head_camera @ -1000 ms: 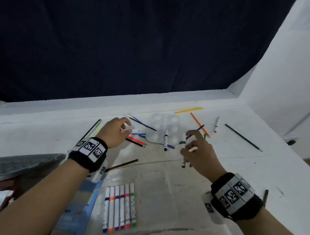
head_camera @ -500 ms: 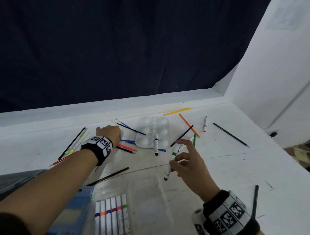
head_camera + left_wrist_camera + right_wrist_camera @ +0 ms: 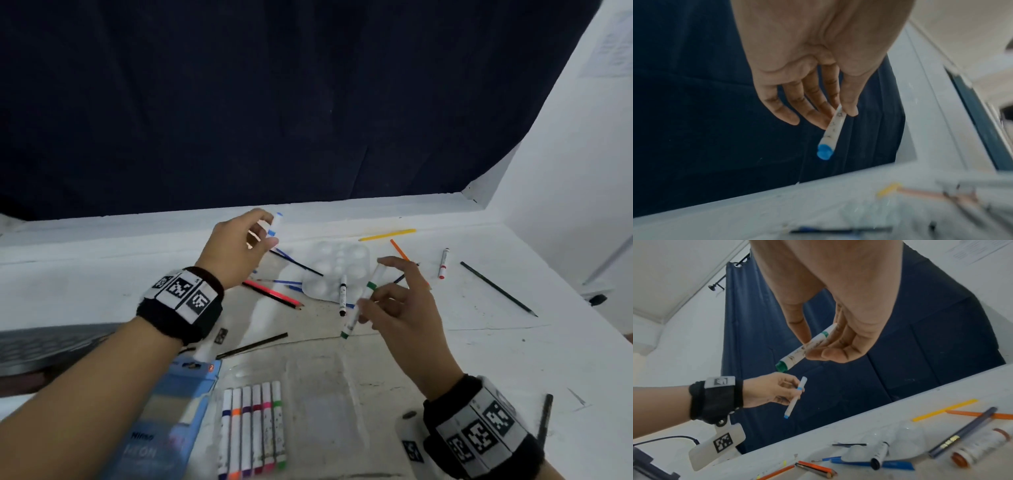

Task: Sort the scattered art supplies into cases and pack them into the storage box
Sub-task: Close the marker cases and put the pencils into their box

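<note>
1. head view: the left hand [image 3: 236, 246] is lifted above the surface [image 3: 479, 342], its fingers pinched on a blue marker [image 3: 275, 224]. the right hand [image 3: 400, 308] pinches a green marker [image 3: 359, 308] near its middle, held at a slant with one end down. both look raised so they can be carried toward the clear case [image 3: 308, 418] in front, probably to join the markers there. that case is open and holds a row of six markers [image 3: 253, 431] lying side by side at its left; the right part is bare. a blue package [image 3: 164, 421] lies just to the left of it. still loose on the surface are a white paint tray [image 3: 339, 270], a black marker [image 3: 342, 294] across its near edge, a red marker [image 3: 444, 263] and several pencils. no storage box can be made out for certain.

2. left wrist view: thumb and fingers [image 3: 818, 113] are closed on the white barrel of the blue marker [image 3: 831, 129], blue end pointing away from the palm. the rest is blurred.

3. right wrist view: thumb and curled fingers [image 3: 830, 353] clamp the green marker [image 3: 807, 347], green end free. the left hand [image 3: 766, 391] shows beyond, holding its marker well above the surface.
</note>
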